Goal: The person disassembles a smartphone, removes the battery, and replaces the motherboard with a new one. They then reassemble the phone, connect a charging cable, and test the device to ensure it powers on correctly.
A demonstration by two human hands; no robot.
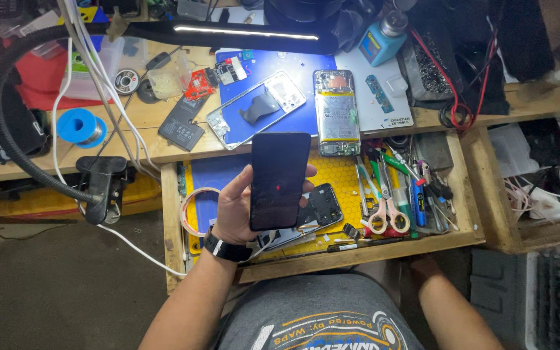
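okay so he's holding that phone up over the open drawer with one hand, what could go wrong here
The left hand holds the dark phone alone, in a thumb-and-fingertip grip; a slip would likely drop it onto the open drawer, where scissors and loose tools lie. The opened phone sits near the bench edge, where a bump could knock it off. The right hand is hidden under the drawer, so it may not catch anything.

right hand point(422, 264) hidden under the open drawer's front edge point(358, 254), only the forearm shows, grip unreadable. Dark phone point(279, 181) covers the left hand point(241, 206) fingers and part of the phone frame point(319, 206) below. Drawer tool pile point(396, 188) too cluttered to separate.
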